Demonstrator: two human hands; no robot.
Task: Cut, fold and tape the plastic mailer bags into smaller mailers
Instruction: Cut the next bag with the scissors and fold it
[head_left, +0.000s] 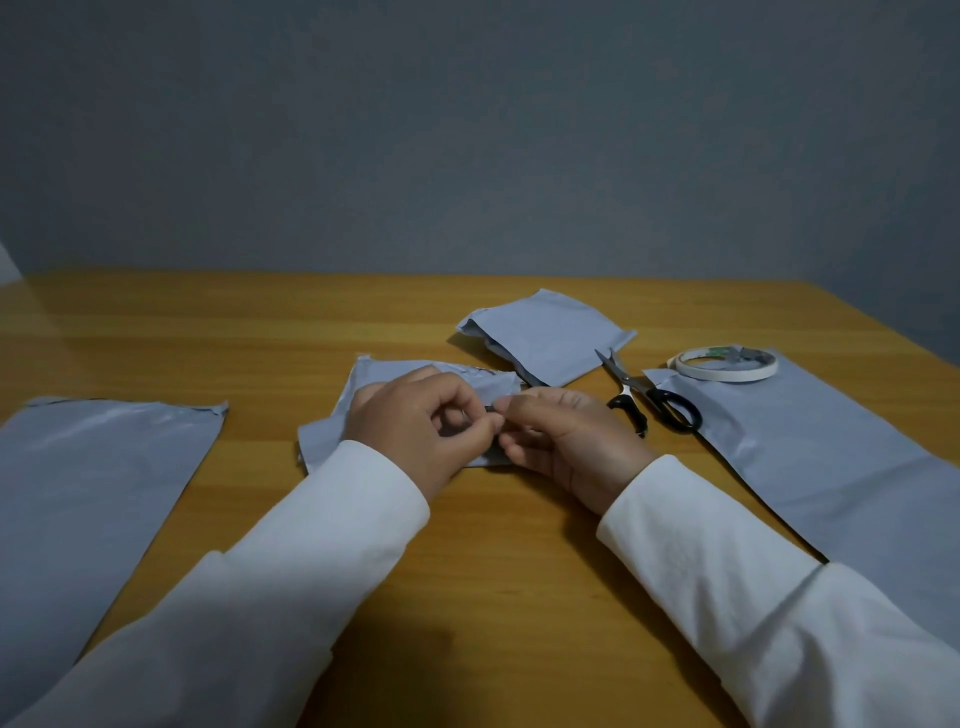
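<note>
From my remote seat, I see a plain, matte grey-blue wall (467, 130) filling the upper part of the view, unbroken and evenly dim. It meets a second wall of the same grey-blue at a faint corner (810, 156) on the right. Below stands a rectangular honey-coloured wooden table (208, 322) with a visible lengthwise grain, its far edge just against the wall. The light is low and soft. A small pale patch (8, 265) shows at the far left edge; I cannot tell what it is.

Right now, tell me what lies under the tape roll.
The tape roll rests on the far end of a grey mailer bag, itself on the table. Anything beneath that bag is hidden.
</note>
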